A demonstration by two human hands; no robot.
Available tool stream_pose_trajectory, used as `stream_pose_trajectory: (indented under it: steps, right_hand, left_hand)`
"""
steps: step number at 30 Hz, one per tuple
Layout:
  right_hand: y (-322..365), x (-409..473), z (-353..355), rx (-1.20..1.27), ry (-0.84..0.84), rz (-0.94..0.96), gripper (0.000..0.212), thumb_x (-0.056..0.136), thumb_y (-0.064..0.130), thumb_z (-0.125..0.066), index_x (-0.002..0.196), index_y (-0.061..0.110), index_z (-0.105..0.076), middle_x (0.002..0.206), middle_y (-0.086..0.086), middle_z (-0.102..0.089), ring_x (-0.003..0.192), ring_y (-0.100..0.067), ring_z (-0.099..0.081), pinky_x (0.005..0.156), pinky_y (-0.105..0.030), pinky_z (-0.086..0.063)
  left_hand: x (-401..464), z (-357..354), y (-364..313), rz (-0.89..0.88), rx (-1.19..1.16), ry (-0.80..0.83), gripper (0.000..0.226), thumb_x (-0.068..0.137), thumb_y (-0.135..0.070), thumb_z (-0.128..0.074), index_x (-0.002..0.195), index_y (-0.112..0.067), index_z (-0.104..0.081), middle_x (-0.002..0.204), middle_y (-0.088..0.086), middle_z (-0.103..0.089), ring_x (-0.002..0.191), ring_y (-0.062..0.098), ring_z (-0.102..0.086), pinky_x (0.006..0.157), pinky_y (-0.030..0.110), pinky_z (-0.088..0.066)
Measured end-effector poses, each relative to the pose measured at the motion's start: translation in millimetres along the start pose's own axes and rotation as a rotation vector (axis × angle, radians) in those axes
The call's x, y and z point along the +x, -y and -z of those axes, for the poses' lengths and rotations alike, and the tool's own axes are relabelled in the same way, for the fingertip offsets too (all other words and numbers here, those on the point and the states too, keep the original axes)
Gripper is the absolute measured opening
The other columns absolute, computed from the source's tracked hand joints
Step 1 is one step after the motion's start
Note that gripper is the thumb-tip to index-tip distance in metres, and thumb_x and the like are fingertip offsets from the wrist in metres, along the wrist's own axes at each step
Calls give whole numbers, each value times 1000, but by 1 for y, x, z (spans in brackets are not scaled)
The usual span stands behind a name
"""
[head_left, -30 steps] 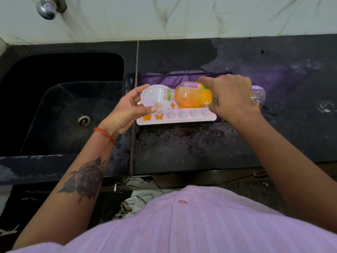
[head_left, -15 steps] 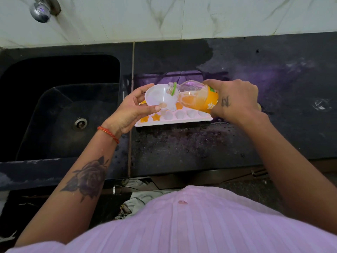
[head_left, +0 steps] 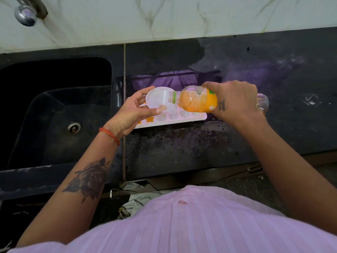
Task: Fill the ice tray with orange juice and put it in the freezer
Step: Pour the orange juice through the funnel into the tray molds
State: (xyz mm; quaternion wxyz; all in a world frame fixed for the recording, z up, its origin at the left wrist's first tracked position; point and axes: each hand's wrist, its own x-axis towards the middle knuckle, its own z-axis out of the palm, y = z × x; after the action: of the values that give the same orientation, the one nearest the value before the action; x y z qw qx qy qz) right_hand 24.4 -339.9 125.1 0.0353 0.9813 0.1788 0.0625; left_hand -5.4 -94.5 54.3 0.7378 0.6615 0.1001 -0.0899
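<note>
A white ice tray lies on the black counter right of the sink. Its leftmost star cells hold orange juice; the cells further right look pale. My left hand holds a white plastic funnel over the tray's left part, spout down. My right hand grips a clear orange juice bottle, lying nearly level, its open mouth at the funnel's rim. A little juice sits at the funnel's bottom.
A black sink with a metal drain lies to the left, with a chrome tap above it. Marbled white wall tiles run behind the counter. The counter surface in front of the tray is wet and stained.
The bottle has gone from tipped steeply into the funnel back to nearly level, its mouth at the funnel rim. My left hand and the funnel stay over the tray.
</note>
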Motion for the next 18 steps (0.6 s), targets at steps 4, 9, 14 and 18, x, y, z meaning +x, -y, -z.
stream_pose_trajectory:
  steps: [4, 9, 14, 18]
  right_hand:
    - [2, 3, 1, -19, -9, 8, 49, 86, 27, -64, 130, 38, -48, 105, -7, -65, 98, -34, -60, 69, -32, -30]
    - [3, 5, 3, -33, -28, 28, 48, 86, 28, -64, 131, 36, -48, 109, -9, -65, 101, -34, -59, 70, -34, -31]
    - [2, 6, 2, -20, -33, 30, 49, 86, 29, -64, 131, 36, -48, 107, -9, -65, 99, -34, -59, 70, -33, -30]
    - [0, 5, -2, 7, -18, 21, 48, 85, 33, -64, 130, 39, -48, 102, -7, -66, 97, -33, -60, 70, -33, -31]
  left_hand:
    - [0, 0, 0, 3, 14, -11, 69, 72, 7, -71, 132, -19, -50, 127, 4, -56, 116, 23, -57, 80, 30, -58]
    - [-1, 0, -1, 9, -10, -5, 68, 73, 9, -70, 131, -20, -50, 129, 7, -55, 115, 24, -60, 81, 30, -58]
    - [-1, 0, -2, 19, -19, 0, 67, 73, 8, -70, 131, -20, -50, 131, 7, -55, 115, 25, -60, 80, 30, -59]
    - [-1, 2, -2, 14, -30, 7, 72, 68, 5, -73, 132, -20, -50, 133, 9, -54, 116, 25, -60, 82, 31, -58]
